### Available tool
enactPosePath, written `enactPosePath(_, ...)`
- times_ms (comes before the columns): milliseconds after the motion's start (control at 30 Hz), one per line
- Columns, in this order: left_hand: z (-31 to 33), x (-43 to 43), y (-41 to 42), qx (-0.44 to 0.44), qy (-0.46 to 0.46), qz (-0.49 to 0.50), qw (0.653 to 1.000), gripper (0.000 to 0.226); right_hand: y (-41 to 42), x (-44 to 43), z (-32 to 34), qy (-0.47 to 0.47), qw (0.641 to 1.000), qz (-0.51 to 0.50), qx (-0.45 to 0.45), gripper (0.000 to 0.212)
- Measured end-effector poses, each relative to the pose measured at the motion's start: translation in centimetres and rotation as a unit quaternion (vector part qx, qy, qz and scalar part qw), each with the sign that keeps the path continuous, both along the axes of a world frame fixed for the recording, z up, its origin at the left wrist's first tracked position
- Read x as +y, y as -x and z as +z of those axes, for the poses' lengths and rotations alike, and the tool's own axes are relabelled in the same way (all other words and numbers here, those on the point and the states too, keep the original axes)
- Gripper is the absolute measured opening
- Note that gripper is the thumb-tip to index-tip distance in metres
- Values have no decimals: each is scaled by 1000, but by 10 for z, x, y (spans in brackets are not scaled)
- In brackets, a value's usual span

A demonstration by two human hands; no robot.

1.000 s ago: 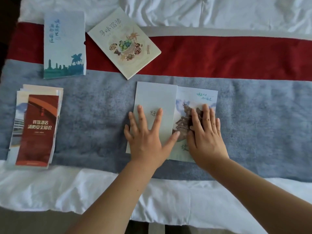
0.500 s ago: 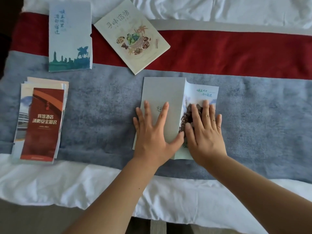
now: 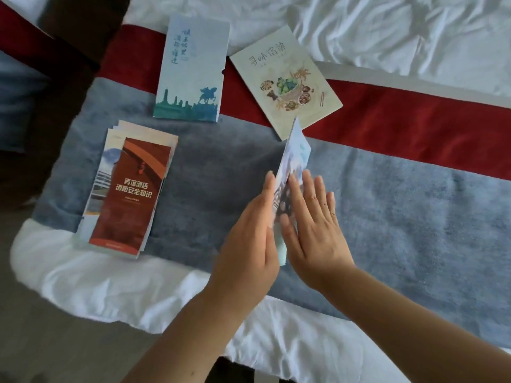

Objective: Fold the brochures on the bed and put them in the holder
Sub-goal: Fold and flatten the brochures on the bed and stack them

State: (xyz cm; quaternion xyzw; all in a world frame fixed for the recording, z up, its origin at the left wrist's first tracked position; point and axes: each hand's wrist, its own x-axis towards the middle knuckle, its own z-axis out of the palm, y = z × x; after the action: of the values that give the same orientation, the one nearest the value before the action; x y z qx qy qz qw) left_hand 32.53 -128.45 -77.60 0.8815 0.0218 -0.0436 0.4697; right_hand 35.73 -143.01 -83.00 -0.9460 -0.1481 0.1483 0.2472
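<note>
A light blue brochure (image 3: 295, 150) stands almost on edge in the middle of the bed, half folded, between my two hands. My left hand (image 3: 249, 230) presses straight fingers against its left face. My right hand (image 3: 312, 225) lies flat with spread fingers against its right, printed face. A light blue folder with a skyline print (image 3: 193, 70) lies at the back left; whether it is the holder I cannot tell. A beige brochure with a food picture (image 3: 287, 81) lies behind my hands. A stack of folded brochures with a red one on top (image 3: 130, 189) lies at the left.
Everything lies on a grey bed runner (image 3: 414, 217) with a red stripe (image 3: 401, 111) behind it. White sheets (image 3: 387, 31) cover the rest of the bed. The bed's front edge (image 3: 110, 286) runs just below my wrists, with floor beyond at the lower left.
The brochure's left panel, flat under my left hand before, has swung up to the right until the brochure stands nearly upright between both hands. The view has shifted, so everything sits further right.
</note>
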Motion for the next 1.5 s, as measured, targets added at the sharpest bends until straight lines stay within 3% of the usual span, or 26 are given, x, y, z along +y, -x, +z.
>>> enactPosePath(200,-24,44,-12,-6,-146,30,989,67,2,39,-16,48,998,33,27,65)
enactPosePath(433,-64,63,-11,99,-293,-27,951,62,5,56,-27,124,992,31,16,64)
enactPosePath(667,-76,54,-11,60,-250,1,966,58,9,67,-27,100,994,-29,28,61)
enactPosePath(867,-84,55,-13,-61,-180,83,978,35,10,90,-26,42,995,-61,60,72)
enactPosePath(967,-85,63,-12,-69,-159,99,980,36,10,100,-22,23,994,-69,77,78)
enactPosePath(1100,-81,84,-2,-66,-155,89,982,42,12,118,-17,-21,994,-60,89,71)
enactPosePath(1500,-54,185,6,-72,-213,113,968,36,13,208,-9,-77,988,-8,130,77)
